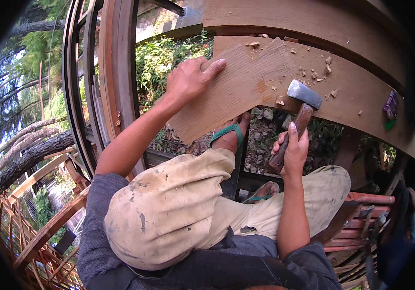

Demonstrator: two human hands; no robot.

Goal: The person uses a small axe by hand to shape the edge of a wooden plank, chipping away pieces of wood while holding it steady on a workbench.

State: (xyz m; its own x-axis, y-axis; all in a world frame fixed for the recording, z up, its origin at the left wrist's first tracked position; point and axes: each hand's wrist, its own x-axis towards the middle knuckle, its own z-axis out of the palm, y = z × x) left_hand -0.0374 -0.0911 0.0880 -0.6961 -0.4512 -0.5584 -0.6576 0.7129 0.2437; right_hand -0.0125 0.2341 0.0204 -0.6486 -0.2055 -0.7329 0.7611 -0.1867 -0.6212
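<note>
A flat piece of wooden board (pixel 226 92) lies at a slant, its upper right part over the thick plank (pixel 347 87) and its lower left end jutting out toward my knee. My left hand (pixel 190 79) is closed on the board's upper left edge, thumb on top; its other fingers are partly hidden. In my right hand (pixel 294 147) is a small hatchet (pixel 305 94) with a worn wooden handle and a bright steel head. My fingers wrap round the handle, and the head is above the plank's near edge, just right of the board.
Wood chips (pixel 315 75) are scattered over the plank. A small purple packet (pixel 390 104) and a green item (pixel 390 123) sit at its right. Behind runs another wide plank (pixel 304 19). Below are my sandalled feet (pixel 229 137); upright timbers (pixel 123 58) stand at left.
</note>
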